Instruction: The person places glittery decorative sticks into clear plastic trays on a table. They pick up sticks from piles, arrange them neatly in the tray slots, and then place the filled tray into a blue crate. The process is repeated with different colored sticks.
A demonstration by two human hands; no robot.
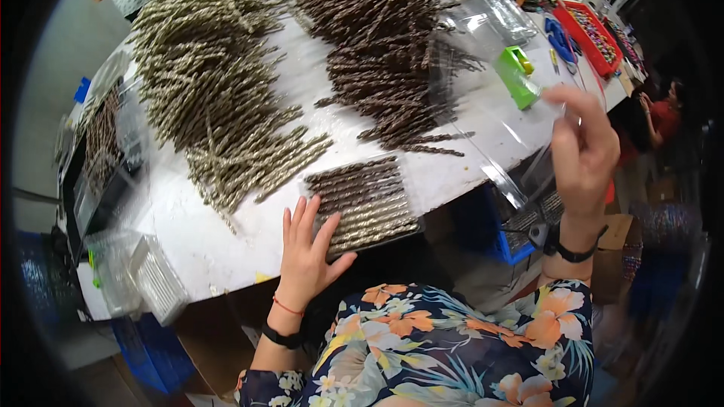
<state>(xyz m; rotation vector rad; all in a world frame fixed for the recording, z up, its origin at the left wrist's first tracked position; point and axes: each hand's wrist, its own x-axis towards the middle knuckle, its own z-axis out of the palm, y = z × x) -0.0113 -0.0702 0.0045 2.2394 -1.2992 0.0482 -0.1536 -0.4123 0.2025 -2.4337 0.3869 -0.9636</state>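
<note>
My left hand [308, 243] rests with fingers spread on the left edge of a clear plastic tray [416, 225] at the table's near edge. In that tray lie dark brown twisted sticks [362, 181] at the far side and pale gold ones [376, 217] nearer me. My right hand [585, 147] is raised at the right, its fingers bent, with a thin clear plastic sheet or strip [503, 181] hanging by it; the grip itself is blurred. Beyond the tray spread a heap of gold twisted sticks [209, 62] and a heap of brown ones [379, 51].
A green tape dispenser [517, 82], blue-handled scissors [559, 39] and a red tray of beads [591, 37] stand at the right. Clear plastic trays [158, 280] lie at the left edge. A blue crate [512, 249] is below the table. Other people are at upper left and right.
</note>
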